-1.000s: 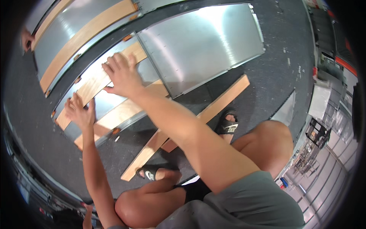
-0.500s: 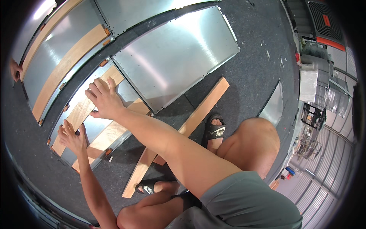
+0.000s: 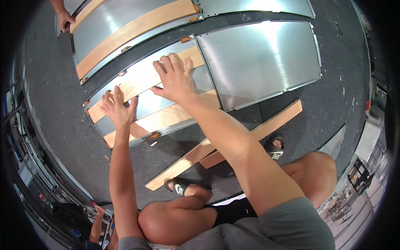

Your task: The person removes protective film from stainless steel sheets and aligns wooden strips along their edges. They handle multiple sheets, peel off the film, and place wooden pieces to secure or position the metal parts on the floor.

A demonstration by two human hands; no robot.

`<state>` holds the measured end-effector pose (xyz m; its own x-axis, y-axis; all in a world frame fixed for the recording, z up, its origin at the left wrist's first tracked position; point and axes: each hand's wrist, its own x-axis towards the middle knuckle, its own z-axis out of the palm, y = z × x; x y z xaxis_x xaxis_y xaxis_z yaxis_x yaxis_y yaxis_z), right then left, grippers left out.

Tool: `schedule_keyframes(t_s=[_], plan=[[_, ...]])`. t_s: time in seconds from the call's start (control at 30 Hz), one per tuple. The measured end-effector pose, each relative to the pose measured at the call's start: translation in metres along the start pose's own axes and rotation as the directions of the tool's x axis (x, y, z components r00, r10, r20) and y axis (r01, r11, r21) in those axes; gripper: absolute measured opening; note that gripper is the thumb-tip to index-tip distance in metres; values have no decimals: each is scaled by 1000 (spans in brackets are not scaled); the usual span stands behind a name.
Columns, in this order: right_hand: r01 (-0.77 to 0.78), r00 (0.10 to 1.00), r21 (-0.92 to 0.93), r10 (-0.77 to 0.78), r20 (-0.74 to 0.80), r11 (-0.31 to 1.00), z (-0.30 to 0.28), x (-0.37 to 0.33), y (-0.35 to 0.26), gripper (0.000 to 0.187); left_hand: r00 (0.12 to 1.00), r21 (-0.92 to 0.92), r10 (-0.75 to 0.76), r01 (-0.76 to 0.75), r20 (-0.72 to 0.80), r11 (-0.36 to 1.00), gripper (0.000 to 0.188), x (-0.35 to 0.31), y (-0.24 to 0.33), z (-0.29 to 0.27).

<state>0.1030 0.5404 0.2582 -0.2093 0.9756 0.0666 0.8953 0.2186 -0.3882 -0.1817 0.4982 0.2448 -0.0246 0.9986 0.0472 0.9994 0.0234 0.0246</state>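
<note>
A pale wooden board [image 3: 137, 85] lies lengthwise on a shiny sheet-metal panel [image 3: 146, 107], toward its far side. My left hand [image 3: 118, 109] grips it near its left end, fingers over the top and thumb at the near edge. Farther right, my right hand [image 3: 175, 79] spans the same board, its thumb also along the near edge. A second wooden board [image 3: 166, 118] runs along the panel's near side, below my hands. Small orange blocks, one of them an orange block [image 3: 155, 135] on the near edge, sit around the panel's rim.
A bare metal panel [image 3: 258, 66] adjoins on the right. Beyond, another panel carries a wooden board [image 3: 137, 33], and another person's hand [image 3: 66, 21] touches a board there. Loose planks, including a long plank [image 3: 179, 164], lie crossed by my feet on the dark floor [image 3: 54, 125].
The view has swung, so the panels appear farther right and more level. Both my hands stay on the same board, with no clear shift of the board on its panel.
</note>
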Motion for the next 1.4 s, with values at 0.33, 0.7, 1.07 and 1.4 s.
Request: schedule_keyframes(t_s=[0.33, 0.7, 1.07, 1.4], plan=[[-1, 1000, 37, 1, 8, 999, -1, 0, 1, 92, 999, 2, 24, -24, -39, 1000, 97, -2, -2, 5], [-32, 995, 31, 29, 96, 999, -4, 0, 0, 93, 991, -27, 68, -72, -115, 997, 94, 1, 5, -4], [-24, 999, -51, 25, 24, 998, -8, 0, -3, 93, 999, -98, -37, 33, -35, 995, 90, 0, 27, -23], [-7, 1000, -90, 7, -1, 996, -1, -2, 2, 94, 997, -139, -41, 32, -59, 990, 94, -1, 26, -13]])
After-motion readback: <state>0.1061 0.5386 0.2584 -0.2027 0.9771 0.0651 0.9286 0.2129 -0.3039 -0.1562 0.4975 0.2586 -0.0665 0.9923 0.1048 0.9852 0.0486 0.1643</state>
